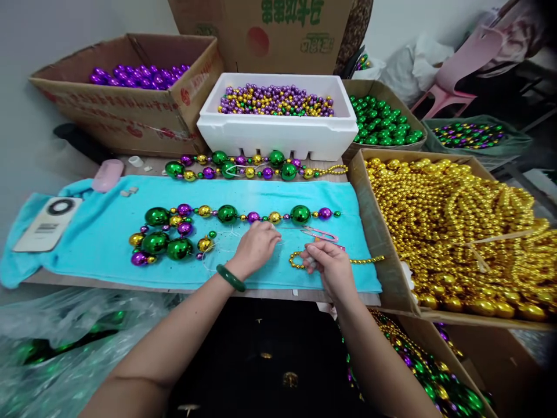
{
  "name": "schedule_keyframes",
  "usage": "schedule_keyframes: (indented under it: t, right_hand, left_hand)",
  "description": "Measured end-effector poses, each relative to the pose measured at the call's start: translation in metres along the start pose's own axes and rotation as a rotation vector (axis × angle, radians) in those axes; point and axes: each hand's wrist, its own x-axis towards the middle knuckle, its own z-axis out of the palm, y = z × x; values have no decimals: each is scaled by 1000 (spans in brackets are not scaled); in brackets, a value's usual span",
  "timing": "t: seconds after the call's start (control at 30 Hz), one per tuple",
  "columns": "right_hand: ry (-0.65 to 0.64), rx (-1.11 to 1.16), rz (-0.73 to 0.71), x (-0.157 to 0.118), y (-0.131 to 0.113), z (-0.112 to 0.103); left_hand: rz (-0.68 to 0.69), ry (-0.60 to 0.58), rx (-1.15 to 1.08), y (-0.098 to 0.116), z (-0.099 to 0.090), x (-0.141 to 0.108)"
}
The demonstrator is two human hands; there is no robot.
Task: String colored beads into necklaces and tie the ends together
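Note:
My left hand point(257, 248), with a green bangle at the wrist, has its fingers pinched together above the turquoise towel point(256, 273). A thin clear-white thread point(226, 233) runs from the beads up to these fingers; the fingertips are partly hidden. My right hand point(328, 264) is closed on a string of small gold beads point(368, 260), which loops out to its left. Behind the hands lies a strand of large green, purple and gold beads point(227, 213), bunched at its left end. Pink-handled thread snips point(324, 234) rest just beyond my right hand.
A finished-looking bead strand point(250, 172) lies behind the towel. Around stand a white foam box point(278, 130) of mixed beads, a carton point(117, 110) of purple beads and a carton point(387, 255) of gold bead strings. A phone-like white object point(47, 225) lies left.

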Motion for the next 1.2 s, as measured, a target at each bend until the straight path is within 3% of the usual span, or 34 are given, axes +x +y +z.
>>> schedule_keyframes:
  t: [0.13,0.3,0.4,0.47,0.57,0.67,0.8,1.03,1.2]
  right_hand:
    - [-28,29,49,-4,1,-5]
    - [-58,11,76,-5,5,-3]
    - [-99,-40,77,-2,4,2]
    - [-133,-112,75,0,1,8]
    - [-174,-226,64,1,-8,19]
    - [-207,-284,47,2,-17,27]
    - [-226,-307,45,3,-23,32]
    - [-257,-370,68,1,-20,36]
    - [-176,-435,-118,7,-23,26]
  left_hand:
    - [68,-141,276,6,16,-2]
    - [54,-136,301,10,25,0]
    - [-25,-47,45,11,20,3]
    - [-159,8,-314,14,12,4]
    - [-417,-39,-948,19,-2,3]
    - [-558,-100,-1296,24,-13,-1]
    - [-602,-77,-1426,27,-17,-6]
    - [-598,-54,-1422,32,-16,-7]
    - [-527,-42,-1328,29,-22,-8]
